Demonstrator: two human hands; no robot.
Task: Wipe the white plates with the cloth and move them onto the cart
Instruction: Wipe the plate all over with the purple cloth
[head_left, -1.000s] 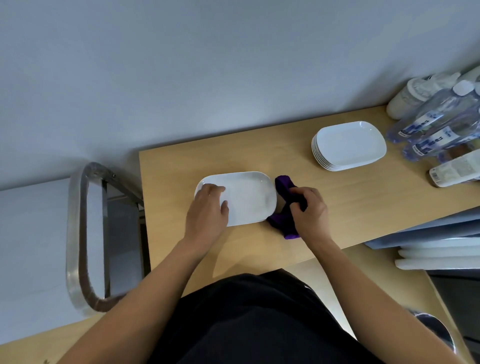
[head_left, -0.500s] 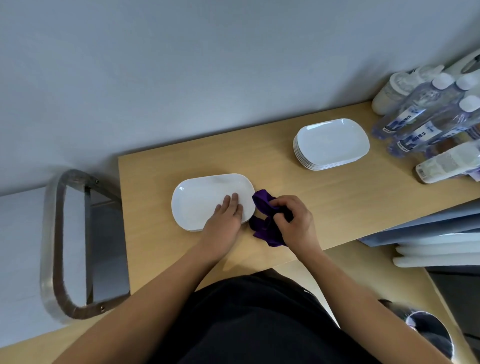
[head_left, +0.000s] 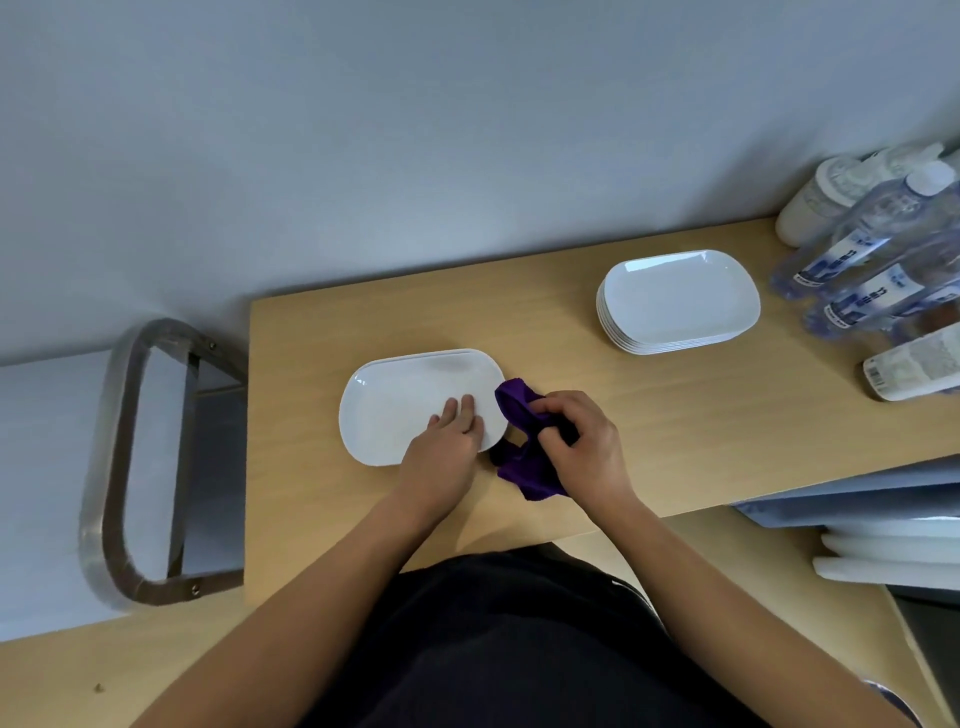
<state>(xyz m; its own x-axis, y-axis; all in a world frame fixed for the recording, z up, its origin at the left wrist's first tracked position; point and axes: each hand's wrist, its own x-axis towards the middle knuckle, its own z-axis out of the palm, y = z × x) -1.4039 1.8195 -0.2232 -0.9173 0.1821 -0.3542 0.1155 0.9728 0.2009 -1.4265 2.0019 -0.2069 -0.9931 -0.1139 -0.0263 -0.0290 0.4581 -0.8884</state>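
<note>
Left hand (head_left: 451, 441) lies flat, fingers straight, on the white plate (head_left: 405, 402) near the tabletop (head_left: 597, 395) left edge. Right hand (head_left: 582, 447) grips the purple cloth (head_left: 519, 457) just right of it; plate stack (head_left: 678, 301) sits well apart, far right.

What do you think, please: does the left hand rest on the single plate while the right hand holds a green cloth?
Not quite: the head view shows the cloth is purple, not green. The left hand rests on the single plate while the right hand holds it.
</note>
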